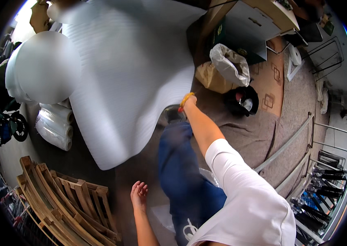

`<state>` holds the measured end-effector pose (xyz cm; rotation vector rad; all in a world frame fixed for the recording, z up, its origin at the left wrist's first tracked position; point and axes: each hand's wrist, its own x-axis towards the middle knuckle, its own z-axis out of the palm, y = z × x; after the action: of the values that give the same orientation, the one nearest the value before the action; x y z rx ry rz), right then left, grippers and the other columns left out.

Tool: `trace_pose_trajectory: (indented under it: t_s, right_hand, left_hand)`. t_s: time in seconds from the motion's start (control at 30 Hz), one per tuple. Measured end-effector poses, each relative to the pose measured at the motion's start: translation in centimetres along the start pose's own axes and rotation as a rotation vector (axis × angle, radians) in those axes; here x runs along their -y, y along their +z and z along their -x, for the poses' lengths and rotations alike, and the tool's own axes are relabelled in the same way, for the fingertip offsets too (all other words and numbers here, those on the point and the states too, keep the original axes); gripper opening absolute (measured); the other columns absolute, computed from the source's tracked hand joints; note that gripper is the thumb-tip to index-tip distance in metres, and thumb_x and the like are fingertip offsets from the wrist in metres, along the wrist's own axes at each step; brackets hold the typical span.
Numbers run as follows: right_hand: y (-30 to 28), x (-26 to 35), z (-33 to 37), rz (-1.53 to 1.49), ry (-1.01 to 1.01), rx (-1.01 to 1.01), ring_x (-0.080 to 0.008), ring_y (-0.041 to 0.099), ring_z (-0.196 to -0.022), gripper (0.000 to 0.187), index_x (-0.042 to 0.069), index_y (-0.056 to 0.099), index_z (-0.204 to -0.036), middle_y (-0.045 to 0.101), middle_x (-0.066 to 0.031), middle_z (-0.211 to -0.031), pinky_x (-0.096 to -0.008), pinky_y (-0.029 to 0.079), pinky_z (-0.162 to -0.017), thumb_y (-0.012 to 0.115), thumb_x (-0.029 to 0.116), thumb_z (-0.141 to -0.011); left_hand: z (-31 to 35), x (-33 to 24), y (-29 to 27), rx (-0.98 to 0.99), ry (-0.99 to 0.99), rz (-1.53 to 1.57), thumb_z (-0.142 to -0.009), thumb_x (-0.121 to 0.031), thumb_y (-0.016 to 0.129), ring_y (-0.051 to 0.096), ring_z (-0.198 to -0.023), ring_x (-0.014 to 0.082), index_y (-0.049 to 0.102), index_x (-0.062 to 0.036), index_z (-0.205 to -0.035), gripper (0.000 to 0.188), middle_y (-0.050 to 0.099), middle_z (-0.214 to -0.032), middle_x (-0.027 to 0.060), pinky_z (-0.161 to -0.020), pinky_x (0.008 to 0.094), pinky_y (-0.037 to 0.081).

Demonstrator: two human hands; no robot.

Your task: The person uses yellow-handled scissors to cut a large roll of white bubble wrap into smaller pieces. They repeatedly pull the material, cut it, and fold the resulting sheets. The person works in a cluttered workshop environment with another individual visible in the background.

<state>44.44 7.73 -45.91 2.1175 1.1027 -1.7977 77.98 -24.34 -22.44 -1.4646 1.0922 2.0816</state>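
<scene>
A wide white foam sheet (pixel 132 82) with fine ridges spreads from the top of the view down to a free corner near the middle. My right arm is stretched out to its right edge, and my right hand (pixel 192 100), with a yellow band at the wrist, is closed on that edge. The fingers are partly hidden, and the sheet bends up toward them. Low in the middle, my left hand (pixel 139 193) is raised and holds nothing, its fingers loosely bent and apart. At the left of the sheet stands a large white roll (pixel 15 78), its end blurred.
Wooden pallets (pixel 71 201) lean at the lower left, below plastic-wrapped rolls (pixel 54 125). Right of the sheet are a white sack (pixel 229 61), a black bag (pixel 241 100) and a dark green box (pixel 243 37). A metal rack (pixel 321 197) with black parts stands at the right.
</scene>
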Motion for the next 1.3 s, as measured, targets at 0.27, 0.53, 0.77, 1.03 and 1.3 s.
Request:
trace_pose_trajectory:
  t_s: [0.27, 0.53, 0.77, 1.03, 1.3]
  right_hand:
    - [-6.1, 0.5, 12.4, -0.038, -0.137, 0.826, -0.0163, 0.043, -0.049, 0.015, 0.009, 0.043, -0.065, 0.041, -0.0013, -0.055, -0.0288, 0.036, -0.044, 0.046, -0.005, -0.068]
    - [-14.2, 10.4, 29.8, -0.145, -0.097, 0.61, -0.012, 0.043, -0.049, 0.023, 0.013, 0.043, -0.065, 0.043, 0.0022, -0.06, -0.0255, 0.036, -0.043, 0.052, -0.008, -0.068]
    - [-22.4, 16.0, 28.4, 0.006, -0.234, 0.386, -0.0112, 0.033, -0.031, 0.023, 0.015, 0.043, -0.064, 0.043, 0.0005, -0.052, -0.0252, 0.021, -0.026, 0.054, -0.005, -0.065]
    - [-27.9, 9.5, 27.3, -0.221, 0.083, 0.13, -0.0256, 0.052, -0.054, 0.016, 0.001, 0.044, -0.093, 0.054, -0.0183, -0.08, -0.0375, 0.049, -0.058, 0.042, 0.008, -0.079]
    - [-24.4, -6.8, 37.3, 0.565, -0.066, 0.487, -0.0108, 0.042, -0.051, 0.043, 0.005, 0.058, -0.076, 0.044, -0.0015, -0.06, -0.0242, 0.034, -0.044, 0.05, 0.047, -0.078]
  left_hand:
    - [-2.3, -1.4, 10.5, 0.155, -0.243, 0.226, -0.082, -0.041, 0.048, 0.05, -0.097, 0.0204, 0.037, -0.002, -0.118, 0.054, 0.049, -0.111, 0.0096, -0.082, 0.0339, 0.042]
    - [-7.0, -0.8, 23.2, 0.198, -0.254, 0.8, -0.077, -0.046, 0.051, 0.039, -0.112, 0.0273, 0.036, -0.0052, -0.12, 0.061, 0.041, -0.121, 0.0119, -0.093, 0.0416, 0.032]
    - [-9.0, -3.4, 17.0, -0.323, -0.187, 0.772, -0.084, -0.021, 0.039, 0.051, -0.096, 0.0265, 0.048, -0.0049, -0.103, 0.026, 0.053, -0.103, 0.0087, -0.082, 0.042, 0.041]
    - [-7.2, -7.5, 11.8, -0.156, -0.352, 0.312, -0.076, -0.005, 0.057, 0.057, -0.074, 0.0197, 0.053, -0.0053, -0.088, 0.013, 0.058, -0.083, 0.0067, -0.061, 0.0282, 0.047]
    - [-5.0, -11.2, 15.2, -0.067, -0.502, 0.169, -0.075, -0.013, 0.062, 0.05, -0.061, 0.0129, 0.051, -0.0081, -0.079, 0.012, 0.052, -0.067, 0.0031, -0.049, 0.026, 0.042]
